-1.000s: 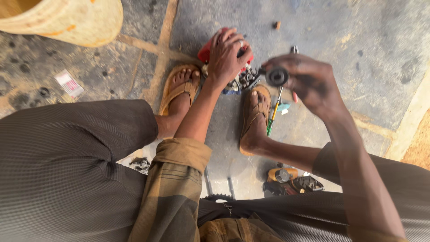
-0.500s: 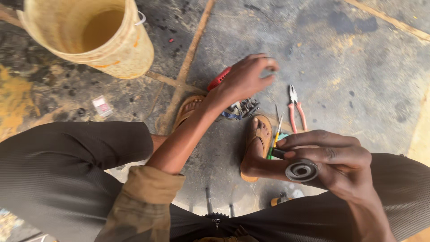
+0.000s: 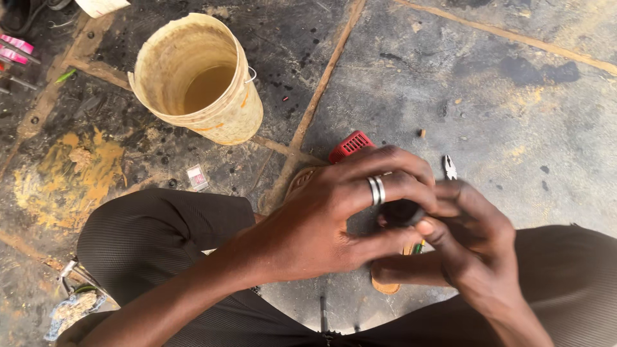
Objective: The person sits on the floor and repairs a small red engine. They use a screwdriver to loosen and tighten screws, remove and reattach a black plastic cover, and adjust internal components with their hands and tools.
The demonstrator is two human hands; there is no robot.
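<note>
My left hand (image 3: 340,215), with a silver ring on one finger, and my right hand (image 3: 463,241) meet in front of me and close together around a small dark round part (image 3: 402,212), a bearing-like ring. Most of the part is hidden by my fingers. Both hands are raised above my knees and sandalled feet. A red slotted plastic piece (image 3: 350,144) lies on the floor just behind my left hand. The tip of a pair of pliers (image 3: 450,167) shows beyond my right fingers.
A worn yellowish bucket (image 3: 199,80) with murky liquid stands at the upper left on the stained concrete floor (image 3: 501,83). Pink-handled tools (image 3: 16,48) lie at the far left edge. A small white packet (image 3: 196,177) lies by my left knee. A sandal (image 3: 385,286) shows under my hands.
My left hand has come back from the pile of parts on the floor and joined my right hand on the round part. The view has tilted and moved closer.
</note>
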